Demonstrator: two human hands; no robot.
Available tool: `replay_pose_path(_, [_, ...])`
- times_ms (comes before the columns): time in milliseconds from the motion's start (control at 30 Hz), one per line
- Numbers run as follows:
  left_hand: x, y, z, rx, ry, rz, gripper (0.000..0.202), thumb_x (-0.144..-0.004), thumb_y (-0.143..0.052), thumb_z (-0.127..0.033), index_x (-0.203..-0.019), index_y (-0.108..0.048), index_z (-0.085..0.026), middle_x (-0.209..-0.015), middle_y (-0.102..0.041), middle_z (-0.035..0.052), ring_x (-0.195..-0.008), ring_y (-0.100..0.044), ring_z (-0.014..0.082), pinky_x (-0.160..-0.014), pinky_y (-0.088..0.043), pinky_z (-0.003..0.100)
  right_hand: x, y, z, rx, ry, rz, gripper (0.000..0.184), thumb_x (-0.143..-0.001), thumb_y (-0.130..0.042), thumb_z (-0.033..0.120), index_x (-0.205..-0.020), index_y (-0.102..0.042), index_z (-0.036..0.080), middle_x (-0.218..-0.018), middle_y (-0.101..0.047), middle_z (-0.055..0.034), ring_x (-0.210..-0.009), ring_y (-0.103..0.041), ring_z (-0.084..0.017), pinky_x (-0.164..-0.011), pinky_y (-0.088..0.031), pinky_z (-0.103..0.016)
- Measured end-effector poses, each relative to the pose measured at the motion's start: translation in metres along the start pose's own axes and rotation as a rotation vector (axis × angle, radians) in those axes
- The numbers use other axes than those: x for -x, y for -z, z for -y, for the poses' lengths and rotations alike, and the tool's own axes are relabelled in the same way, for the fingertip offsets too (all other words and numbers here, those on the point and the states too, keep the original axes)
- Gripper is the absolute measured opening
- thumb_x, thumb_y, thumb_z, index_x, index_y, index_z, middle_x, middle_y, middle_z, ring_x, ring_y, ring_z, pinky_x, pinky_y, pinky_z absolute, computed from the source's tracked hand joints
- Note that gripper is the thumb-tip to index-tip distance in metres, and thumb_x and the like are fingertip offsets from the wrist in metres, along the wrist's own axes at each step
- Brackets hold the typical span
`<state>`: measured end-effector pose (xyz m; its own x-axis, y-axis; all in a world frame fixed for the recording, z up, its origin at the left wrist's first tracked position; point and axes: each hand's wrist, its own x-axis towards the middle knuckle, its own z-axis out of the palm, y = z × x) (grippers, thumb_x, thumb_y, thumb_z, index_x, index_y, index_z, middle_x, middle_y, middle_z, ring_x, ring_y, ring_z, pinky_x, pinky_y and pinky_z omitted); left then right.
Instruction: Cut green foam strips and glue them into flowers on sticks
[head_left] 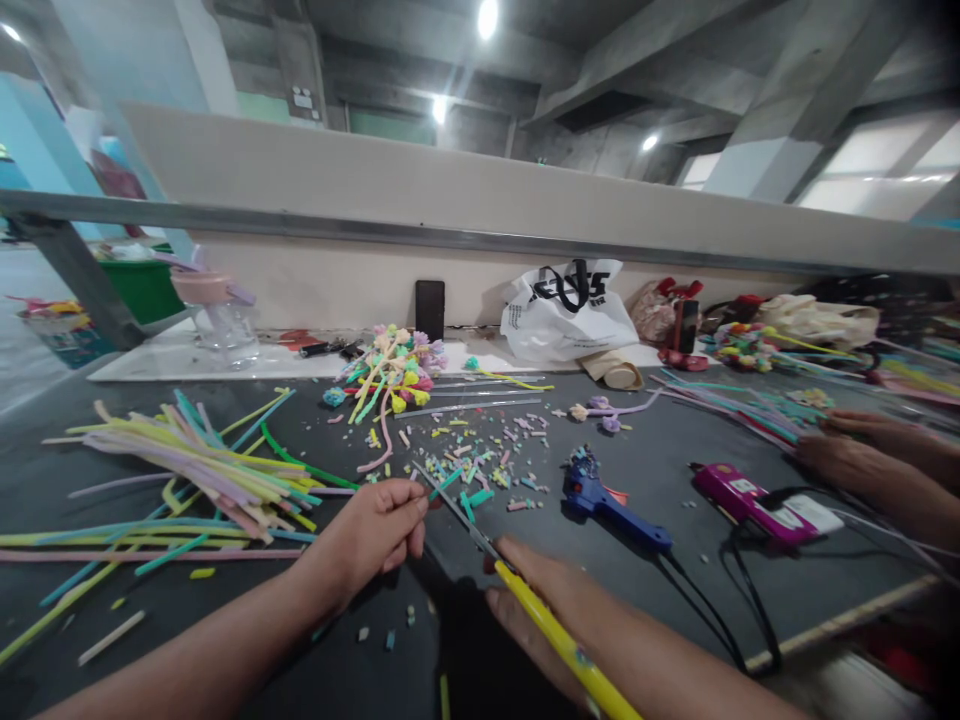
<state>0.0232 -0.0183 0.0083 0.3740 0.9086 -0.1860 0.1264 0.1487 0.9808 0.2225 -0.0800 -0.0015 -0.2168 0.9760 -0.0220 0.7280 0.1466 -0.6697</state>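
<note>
My left hand (373,530) is closed in a pinch on a short teal pipe-cleaner piece (447,483) above the dark table (225,620). My right hand (540,600) is wrapped round yellow-handled scissors (525,590), whose metal blades reach up-left to the teal piece by my left fingertips. A heap of long pastel pipe cleaners (202,470) lies left of my left hand. Small cut bits (480,450) are scattered beyond both hands.
A blue glue gun (600,497) and a pink glue gun (757,497) lie to the right with black cords. Another person's hands (862,460) rest at the right edge. Finished pipe-cleaner flowers (394,372), a white bag (566,310) and a clear jar (225,320) stand at the back.
</note>
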Motion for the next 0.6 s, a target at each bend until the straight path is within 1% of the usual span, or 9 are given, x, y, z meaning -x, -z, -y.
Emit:
replay_pose_path(100, [0.001, 0.0, -0.002, -0.01, 0.002, 0.001, 0.03, -0.077, -0.047, -0.04, -0.061, -0.046, -0.016, -0.044, -0.047, -0.0061, -0.029, -0.027, 0.0016, -0.034, -0.015, 0.017, 0.0, 0.003, 0.006, 0.029, 0.016, -0.008, 0.011, -0.075, -0.05, 0.029, -0.078, -0.054, 0.02, -0.058, -0.053, 0.0023, -0.056, -0.045, -0.012, -0.048, -0.033, -0.02])
replay_pose_path(233, [0.001, 0.0, -0.003, -0.019, 0.002, 0.003, 0.029, -0.077, -0.047, -0.04, -0.062, -0.047, -0.015, -0.045, -0.048, -0.0056, -0.029, -0.027, 0.0017, -0.034, -0.015, 0.017, 0.0, 0.009, 0.015, 0.11, 0.013, 0.037, 0.01, -0.074, -0.047, 0.027, -0.076, -0.053, 0.019, -0.06, -0.053, 0.0013, -0.055, -0.044, -0.012, -0.047, -0.031, -0.02])
replay_pose_path(333, [0.0, 0.001, -0.001, -0.016, 0.004, 0.014, 0.029, -0.076, -0.047, -0.04, -0.061, -0.046, -0.016, -0.045, -0.048, -0.0054, -0.029, -0.027, 0.0017, -0.034, -0.014, 0.017, -0.001, 0.008, 0.011, 0.113, 0.038, 0.067, 0.009, -0.076, -0.045, 0.026, -0.076, -0.051, 0.019, -0.061, -0.054, 0.0018, -0.055, -0.042, -0.011, -0.047, -0.03, -0.02])
replay_pose_path(433, [-0.002, 0.001, 0.001, -0.014, 0.001, 0.018, 0.03, -0.076, -0.047, -0.041, -0.061, -0.046, -0.016, -0.045, -0.049, -0.0053, -0.029, -0.027, 0.0017, -0.034, -0.014, 0.017, -0.002, 0.006, 0.005, 0.09, 0.049, 0.07, 0.008, -0.078, -0.043, 0.024, -0.076, -0.05, 0.02, -0.059, -0.053, 0.0034, -0.052, -0.04, -0.01, -0.047, -0.029, -0.02])
replay_pose_path(600, [-0.001, 0.0, -0.001, -0.016, 0.015, 0.001, 0.03, -0.075, -0.049, -0.042, -0.06, -0.046, -0.016, -0.044, -0.048, -0.0058, -0.028, -0.026, 0.0016, -0.034, -0.013, 0.018, -0.002, 0.009, 0.014, 0.11, 0.023, 0.072, 0.006, -0.076, -0.045, 0.024, -0.075, -0.049, 0.02, -0.059, -0.052, 0.0025, -0.053, -0.042, -0.011, -0.049, -0.031, -0.021])
